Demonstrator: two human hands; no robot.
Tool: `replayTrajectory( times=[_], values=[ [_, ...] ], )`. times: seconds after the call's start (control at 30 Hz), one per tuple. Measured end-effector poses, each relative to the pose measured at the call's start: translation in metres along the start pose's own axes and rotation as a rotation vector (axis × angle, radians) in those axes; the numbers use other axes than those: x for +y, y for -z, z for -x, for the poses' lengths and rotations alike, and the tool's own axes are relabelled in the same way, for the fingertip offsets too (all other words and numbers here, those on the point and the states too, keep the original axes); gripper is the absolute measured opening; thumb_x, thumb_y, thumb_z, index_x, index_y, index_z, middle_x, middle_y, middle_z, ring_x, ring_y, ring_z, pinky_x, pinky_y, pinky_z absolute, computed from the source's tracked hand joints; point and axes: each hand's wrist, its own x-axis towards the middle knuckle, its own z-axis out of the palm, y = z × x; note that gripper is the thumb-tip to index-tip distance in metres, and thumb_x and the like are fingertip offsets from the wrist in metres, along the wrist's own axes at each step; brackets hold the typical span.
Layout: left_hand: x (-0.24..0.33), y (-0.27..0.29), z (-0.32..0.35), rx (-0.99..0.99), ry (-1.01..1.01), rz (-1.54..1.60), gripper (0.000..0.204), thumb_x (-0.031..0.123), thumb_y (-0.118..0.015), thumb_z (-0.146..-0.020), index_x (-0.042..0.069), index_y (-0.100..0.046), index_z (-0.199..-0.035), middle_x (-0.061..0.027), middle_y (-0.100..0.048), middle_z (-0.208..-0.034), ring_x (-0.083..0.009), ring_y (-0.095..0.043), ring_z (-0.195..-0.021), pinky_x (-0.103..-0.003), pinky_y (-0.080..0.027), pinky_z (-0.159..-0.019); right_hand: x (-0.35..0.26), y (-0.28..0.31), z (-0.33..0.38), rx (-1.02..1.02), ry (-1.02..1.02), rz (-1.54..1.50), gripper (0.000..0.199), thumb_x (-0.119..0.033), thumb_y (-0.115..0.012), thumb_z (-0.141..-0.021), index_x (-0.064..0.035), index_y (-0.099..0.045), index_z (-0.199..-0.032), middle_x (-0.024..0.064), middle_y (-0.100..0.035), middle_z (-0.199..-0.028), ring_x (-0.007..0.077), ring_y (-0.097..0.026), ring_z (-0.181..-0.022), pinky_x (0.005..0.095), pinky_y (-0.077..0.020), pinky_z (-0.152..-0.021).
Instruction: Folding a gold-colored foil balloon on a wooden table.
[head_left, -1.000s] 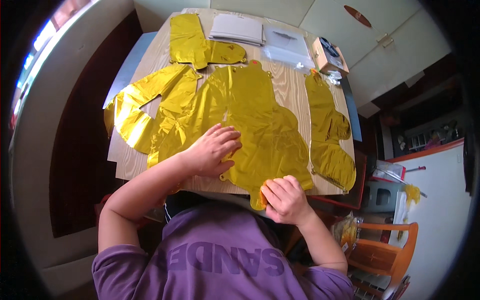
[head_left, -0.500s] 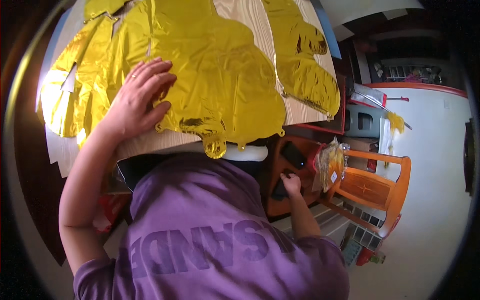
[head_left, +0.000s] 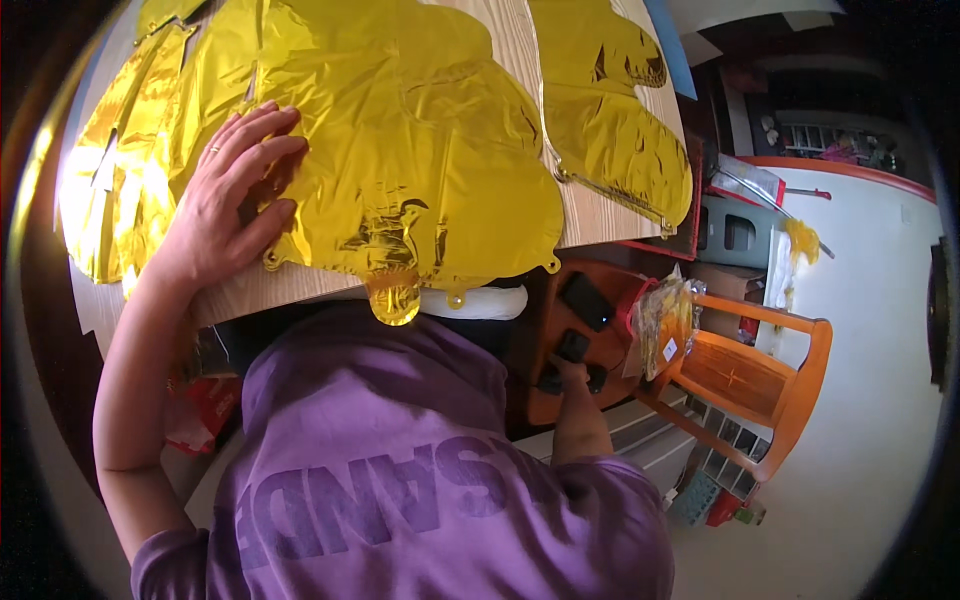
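Observation:
A large flat gold foil balloon (head_left: 450, 160) is spread over the wooden table (head_left: 590, 215), its rounded tab hanging past the near edge. My left hand (head_left: 235, 190) rests on the balloon's left part, open, fingers stretched and thumb apart. Low on the right, over the seat of an orange-brown wooden chair, my right hand (head_left: 572, 376) is closed on a black square-ended object (head_left: 573, 346). Its exact kind does not show, and my fingers are partly hidden. Another dark shape lies beneath that hand. A black phone-like device (head_left: 587, 302) lies on the seat beyond it.
A clear bag of gold packaging (head_left: 662, 325) leans by the chair's backrest (head_left: 745, 370). Another gold foil piece (head_left: 610, 130) lies at the table's right. A grey bin-like container (head_left: 735, 235) stands beyond the chair. A red bag (head_left: 205, 410) is below the table at left.
My right hand has lifted the black object from the chair seat, and its square end now points up. The left hand stays on the balloon while the whole view shifts slightly.

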Motion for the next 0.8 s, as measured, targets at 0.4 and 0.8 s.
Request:
replayTrajectory(
  times=[0.4, 0.8],
  values=[
    [0.003, -0.001, -0.003, -0.006, 0.019, -0.011, 0.054, 0.015, -0.066, -0.082, 0.003, -0.059, -0.134, -0.0169, -0.051, -0.150, -0.0387, -0.041, -0.145, -0.052, -0.029, -0.122, 0.013, -0.010, -0.005, 0.175, -0.092, -0.115, 0.127, -0.060, -0.094, -0.056, 0.0024, -0.038, -0.152, 0.0256, -0.034, -0.157, 0.0378, -0.043, -0.141, 0.0455, -0.0413, -0.116],
    [-0.002, -0.002, 0.000, -0.013, 0.007, 0.008, 0.053, 0.017, -0.064, -0.085, 0.001, -0.057, -0.136, -0.0199, -0.050, -0.151, -0.0408, -0.039, -0.147, -0.054, -0.028, -0.121, -0.015, -0.045, 0.052, 0.434, 0.158, -0.032, 0.075, -0.042, -0.084, -0.078, -0.0002, -0.053, -0.131, 0.0248, -0.052, -0.131, 0.0435, -0.056, -0.124, 0.0521, -0.0508, -0.101]
  ],
)
